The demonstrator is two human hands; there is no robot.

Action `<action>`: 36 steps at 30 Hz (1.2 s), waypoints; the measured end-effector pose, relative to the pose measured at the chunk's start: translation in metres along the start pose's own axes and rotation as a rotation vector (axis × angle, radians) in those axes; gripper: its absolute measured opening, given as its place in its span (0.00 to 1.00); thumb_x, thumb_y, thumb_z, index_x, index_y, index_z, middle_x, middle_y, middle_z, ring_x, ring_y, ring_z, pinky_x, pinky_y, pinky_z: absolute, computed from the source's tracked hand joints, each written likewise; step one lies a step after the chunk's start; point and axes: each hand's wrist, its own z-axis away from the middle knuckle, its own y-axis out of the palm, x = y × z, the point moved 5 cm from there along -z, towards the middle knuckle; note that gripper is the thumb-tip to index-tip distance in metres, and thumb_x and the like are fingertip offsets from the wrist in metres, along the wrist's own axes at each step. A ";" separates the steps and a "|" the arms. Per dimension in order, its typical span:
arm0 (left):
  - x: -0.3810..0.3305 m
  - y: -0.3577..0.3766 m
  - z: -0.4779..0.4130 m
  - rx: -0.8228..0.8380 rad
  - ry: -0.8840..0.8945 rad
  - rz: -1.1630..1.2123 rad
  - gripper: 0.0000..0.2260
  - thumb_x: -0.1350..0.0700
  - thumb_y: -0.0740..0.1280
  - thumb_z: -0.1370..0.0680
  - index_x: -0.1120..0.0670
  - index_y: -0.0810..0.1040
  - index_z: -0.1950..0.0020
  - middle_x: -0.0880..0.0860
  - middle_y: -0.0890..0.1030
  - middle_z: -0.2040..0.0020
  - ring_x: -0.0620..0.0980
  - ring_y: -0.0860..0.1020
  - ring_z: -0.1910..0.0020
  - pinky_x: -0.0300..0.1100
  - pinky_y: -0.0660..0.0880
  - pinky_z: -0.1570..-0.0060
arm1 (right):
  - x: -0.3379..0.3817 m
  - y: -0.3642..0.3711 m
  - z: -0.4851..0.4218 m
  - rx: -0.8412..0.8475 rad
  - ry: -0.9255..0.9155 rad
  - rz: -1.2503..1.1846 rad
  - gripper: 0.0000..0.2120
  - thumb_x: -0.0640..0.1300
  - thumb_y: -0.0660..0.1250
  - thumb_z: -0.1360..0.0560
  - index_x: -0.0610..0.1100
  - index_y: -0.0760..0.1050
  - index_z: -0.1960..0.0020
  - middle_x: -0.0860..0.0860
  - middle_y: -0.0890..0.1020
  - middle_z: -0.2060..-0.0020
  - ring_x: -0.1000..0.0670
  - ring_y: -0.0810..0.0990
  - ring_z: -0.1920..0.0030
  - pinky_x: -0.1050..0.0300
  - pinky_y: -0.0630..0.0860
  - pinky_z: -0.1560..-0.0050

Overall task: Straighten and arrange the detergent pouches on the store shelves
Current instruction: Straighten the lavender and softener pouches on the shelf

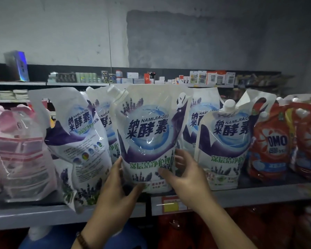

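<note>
Fingers (117, 167) of the left hand (115, 189) and right hand (187, 178) are clasping the base of the white-and-purple plastic detergent pouch (147, 133) at centre on the grey metal shelf (258, 194); nudging sideways is probably risking toppling the leaning twin pouch (75, 141) at centre-left.

We have only one view, from a wide-angle camera on the person's head, which faces the shelf (258, 194) almost straight on, so near that the left hand (113, 193) and the right hand (188, 182) reach the middle pouch (147, 133) at the centre, with the wall (61, 33) above.
</note>
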 end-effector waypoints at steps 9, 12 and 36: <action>0.000 0.006 -0.011 0.047 0.038 -0.129 0.41 0.31 0.70 0.31 0.36 0.58 0.22 0.45 0.76 0.28 0.51 0.78 0.31 0.57 0.79 0.35 | -0.004 -0.004 -0.003 0.018 -0.002 -0.005 0.32 0.49 0.82 0.28 0.56 0.72 0.28 0.62 0.80 0.39 0.62 0.78 0.38 0.71 0.72 0.48; 0.001 0.009 -0.012 0.049 0.025 -0.115 0.43 0.31 0.70 0.32 0.35 0.56 0.21 0.45 0.76 0.27 0.51 0.78 0.31 0.57 0.79 0.35 | -0.005 -0.007 -0.004 0.019 0.001 -0.001 0.31 0.48 0.82 0.27 0.57 0.72 0.29 0.63 0.80 0.40 0.64 0.78 0.39 0.73 0.71 0.50; -0.006 0.039 -0.017 0.018 0.108 -0.220 0.37 0.51 0.78 0.24 0.42 0.59 0.22 0.46 0.77 0.30 0.48 0.78 0.33 0.55 0.80 0.37 | -0.016 -0.034 -0.002 -0.053 -0.002 0.035 0.31 0.48 0.83 0.29 0.54 0.74 0.31 0.65 0.79 0.43 0.58 0.79 0.39 0.70 0.73 0.48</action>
